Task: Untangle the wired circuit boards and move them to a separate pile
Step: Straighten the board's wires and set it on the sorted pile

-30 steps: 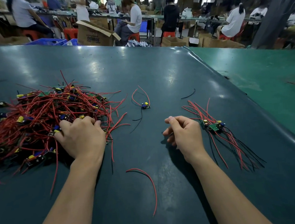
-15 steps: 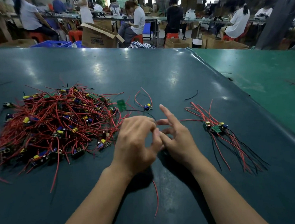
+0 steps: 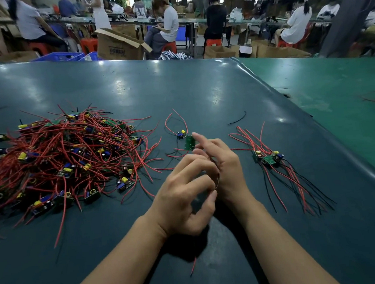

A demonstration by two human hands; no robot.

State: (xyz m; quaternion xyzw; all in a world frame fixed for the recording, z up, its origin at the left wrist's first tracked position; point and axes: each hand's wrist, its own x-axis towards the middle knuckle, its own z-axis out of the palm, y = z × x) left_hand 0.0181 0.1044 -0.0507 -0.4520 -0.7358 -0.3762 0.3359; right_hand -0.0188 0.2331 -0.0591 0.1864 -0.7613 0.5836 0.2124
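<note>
A big tangle of red-wired circuit boards (image 3: pixel 60 160) lies on the left of the dark green table (image 3: pixel 200 91). To the right, a small separate pile of boards (image 3: pixel 269 159) rests with its red and black wires laid out toward me. Between the two piles my hands meet above the table. My right hand (image 3: pixel 223 164) holds a green circuit board (image 3: pixel 189 142) upright by its wires, with the index finger raised beside it. My left hand (image 3: pixel 186 193), fingers curled, pinches a thin wire (image 3: pixel 218 181) that runs between both hands.
One single board with red wires (image 3: pixel 181 134) lies just beyond my hands. A loose black wire (image 3: pixel 237 119) sits farther back and a loose red wire (image 3: pixel 193 267) under my forearms. A lighter green table (image 3: pixel 335 90) adjoins on the right. People and cardboard boxes are beyond.
My left hand left the big tangle and moved right to meet my right hand. A green board came out of the tangle and now stands lifted at my right hand's fingers.
</note>
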